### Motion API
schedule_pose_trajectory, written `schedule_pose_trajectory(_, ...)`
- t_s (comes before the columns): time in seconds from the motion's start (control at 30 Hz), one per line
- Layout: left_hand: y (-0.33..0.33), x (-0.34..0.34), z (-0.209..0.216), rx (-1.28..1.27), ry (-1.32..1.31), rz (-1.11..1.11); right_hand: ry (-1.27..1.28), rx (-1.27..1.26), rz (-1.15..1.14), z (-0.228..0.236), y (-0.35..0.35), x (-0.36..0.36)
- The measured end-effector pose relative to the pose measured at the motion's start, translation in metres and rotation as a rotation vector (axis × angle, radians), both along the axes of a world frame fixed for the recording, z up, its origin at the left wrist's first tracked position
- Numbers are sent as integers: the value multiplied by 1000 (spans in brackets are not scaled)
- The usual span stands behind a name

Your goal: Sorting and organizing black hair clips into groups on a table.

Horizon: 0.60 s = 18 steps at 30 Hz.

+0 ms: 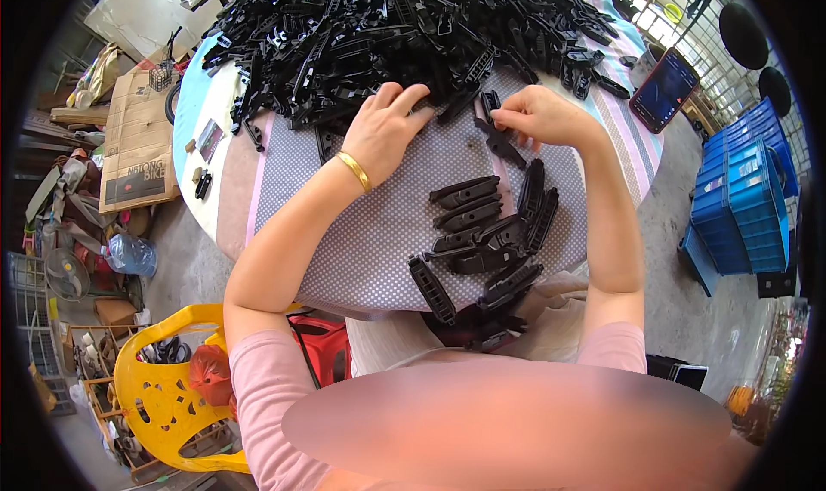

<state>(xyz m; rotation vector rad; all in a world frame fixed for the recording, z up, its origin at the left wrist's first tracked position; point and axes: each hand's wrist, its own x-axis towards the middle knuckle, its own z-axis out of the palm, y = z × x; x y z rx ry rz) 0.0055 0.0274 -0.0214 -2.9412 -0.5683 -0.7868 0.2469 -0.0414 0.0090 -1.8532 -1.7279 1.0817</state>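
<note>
The upper edge cuts off the heap of glossy black plastic parts [387, 35] on the round, grey-dotted-cloth table [344, 241]. There, the bare right hand [538, 114] partly hides a slim black plastic piece [504, 147]. Below the table, a pinkish oval blur [508, 418] covers the person.

A lit phone [664, 89] is seen at the right edge of the worktop [344, 259], while farther right blue plastic crates [748, 198] are stacked on the floor, with 2 round black discs [742, 35] shown above them. At left, 1 large cardboard box [135, 138], 1 clear bottle [133, 255] and 1 fan [64, 271] are kept near 1 yellow chair [168, 381].
</note>
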Motion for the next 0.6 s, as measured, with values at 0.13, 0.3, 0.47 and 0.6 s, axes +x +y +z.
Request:
schedule_pose_trajectory(0.13,6,2,0,132,9,19,-374,324,14,-11,8,-9)
schedule_pose_trajectory(0.3,-2,4,12,-479,-342,147,-611,586,-105,-25,11,1)
schedule_pose_trajectory(0.47,-3,-1,15,-1141,-658,100,-16,475,-192,-3,6,1)
schedule_pose_trajectory(0.6,-10,0,14,-1364,-721,35,520,482,-87,0,3,-18)
